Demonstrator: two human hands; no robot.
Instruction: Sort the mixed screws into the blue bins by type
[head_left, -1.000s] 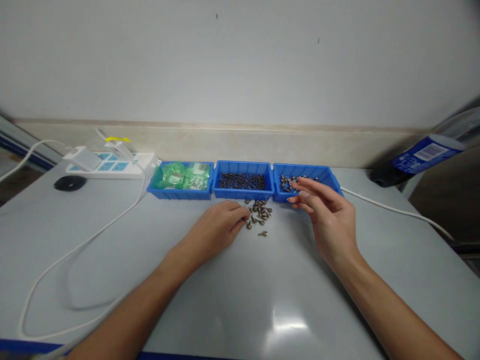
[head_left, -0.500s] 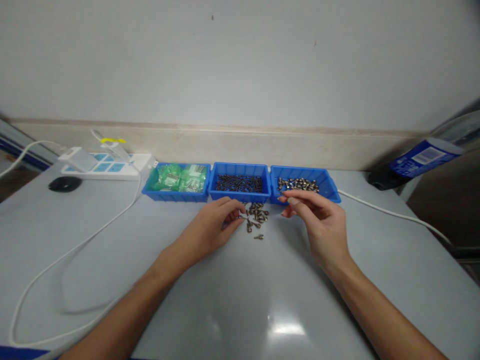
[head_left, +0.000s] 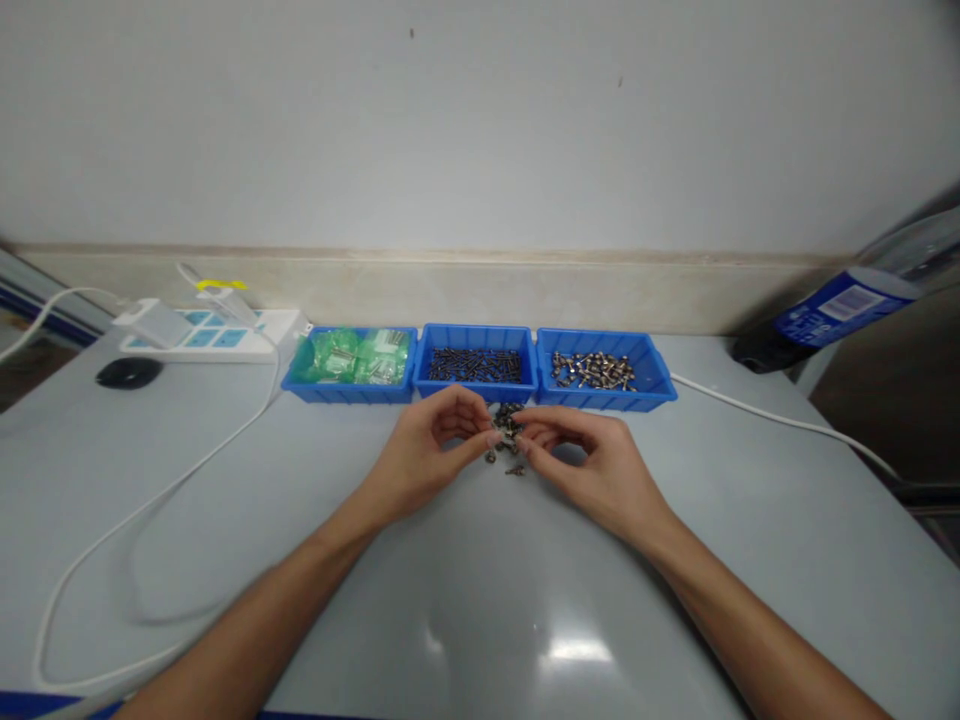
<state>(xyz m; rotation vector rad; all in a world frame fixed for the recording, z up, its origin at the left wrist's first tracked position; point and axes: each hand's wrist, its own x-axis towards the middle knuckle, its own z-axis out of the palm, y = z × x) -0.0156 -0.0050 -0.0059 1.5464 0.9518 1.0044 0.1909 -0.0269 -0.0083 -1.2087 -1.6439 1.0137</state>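
Observation:
Several metal screws lie in a small pile on the grey table, between my hands and in front of the middle blue tray. My left hand is closed at the pile's left side, thumb and fingertips pinched on something too small to make out. From the right, my right hand reaches to the pile with bent fingers; whether it grips a screw is hidden. Behind stand three blue trays: the left tray with green-tinted bags, the middle tray with dark screws, the right tray with shiny screws.
A white power strip with plugs and a black mouse are at the left. White cables cross the table's left side, and another runs right from the trays. A bottle with a blue label leans at the far right. A wall rises behind.
My right hand has moved left and down from the front of the right tray to the pile, close to my left hand. My left hand has stayed by the pile, its thumb and fingers closer together.

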